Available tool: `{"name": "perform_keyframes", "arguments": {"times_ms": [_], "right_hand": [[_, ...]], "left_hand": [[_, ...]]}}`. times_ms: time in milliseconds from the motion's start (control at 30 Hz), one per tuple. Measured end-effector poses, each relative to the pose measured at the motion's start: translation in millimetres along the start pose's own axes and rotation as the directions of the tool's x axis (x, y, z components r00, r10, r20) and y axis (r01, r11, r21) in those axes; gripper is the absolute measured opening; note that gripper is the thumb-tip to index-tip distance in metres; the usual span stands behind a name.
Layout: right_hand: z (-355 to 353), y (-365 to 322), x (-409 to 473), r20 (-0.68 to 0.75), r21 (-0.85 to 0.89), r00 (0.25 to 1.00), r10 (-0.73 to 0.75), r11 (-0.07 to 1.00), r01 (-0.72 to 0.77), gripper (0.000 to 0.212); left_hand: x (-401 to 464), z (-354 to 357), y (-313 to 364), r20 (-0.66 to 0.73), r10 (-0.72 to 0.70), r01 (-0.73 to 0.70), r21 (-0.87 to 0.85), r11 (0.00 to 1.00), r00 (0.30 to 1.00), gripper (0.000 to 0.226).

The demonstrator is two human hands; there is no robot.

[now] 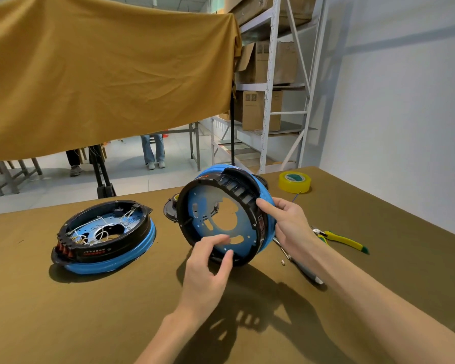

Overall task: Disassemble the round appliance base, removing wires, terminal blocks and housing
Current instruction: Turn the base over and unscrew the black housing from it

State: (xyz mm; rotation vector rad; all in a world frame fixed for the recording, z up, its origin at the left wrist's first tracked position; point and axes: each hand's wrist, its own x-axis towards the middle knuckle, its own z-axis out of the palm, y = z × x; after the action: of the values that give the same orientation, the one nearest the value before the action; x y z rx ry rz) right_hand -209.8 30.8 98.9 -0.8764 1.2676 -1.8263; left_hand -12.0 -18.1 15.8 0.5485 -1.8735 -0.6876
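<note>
Tilting on its lower edge, the stripped base [225,219] stood between your hands, open face toward you. Your left hand [208,269] pinched the near lower rim, thumb inside; your right hand [286,222] gripped the right rim, nearer the black ring [260,227] seated against the blue housing [269,206].

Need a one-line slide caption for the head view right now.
Both hands tilt a stripped blue-and-black base on edge, right hand gripping its rim, left hand at its lower edge; a still-wired base lies flat alongside.
</note>
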Motion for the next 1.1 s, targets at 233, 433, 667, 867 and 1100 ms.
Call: {"name": "perform_keyframes", "arguments": {"times_ms": [233,433,667,867,1100], "right_hand": [[3,-1,-5,-0.078,0.027,0.994,0.07,0.997,-0.069,0.033],[15,5,-6,-0.21,-0.14,0.977,-0.021,0.99,-0.009,0.025],[13,-15,-10,0.005,-0.396,0.995,-0.096,0.914,0.09,0.009],[39,-33,-6,0.11,-0.336,0.989,-0.098,0.933,0.13,0.02],[79,-41,4,0.14,-0.23,0.988,-0.063,0.969,0.094,0.029]], "left_hand": [[12,29,23,0.03,0.005,-0.002,-0.08,0.997,1.0,0.049],[16,41,30,-0.077,-0.111,0.096,-0.181,0.979,0.991,0.057],[26,19,23,-0.14,-0.154,0.11,-0.278,0.954,0.978,0.047],[40,-4,33,-0.121,-0.153,0.111,-0.298,0.948,0.981,0.054],[57,-31,33,-0.105,-0.247,0.229,-0.153,0.961,0.963,0.083]]}}
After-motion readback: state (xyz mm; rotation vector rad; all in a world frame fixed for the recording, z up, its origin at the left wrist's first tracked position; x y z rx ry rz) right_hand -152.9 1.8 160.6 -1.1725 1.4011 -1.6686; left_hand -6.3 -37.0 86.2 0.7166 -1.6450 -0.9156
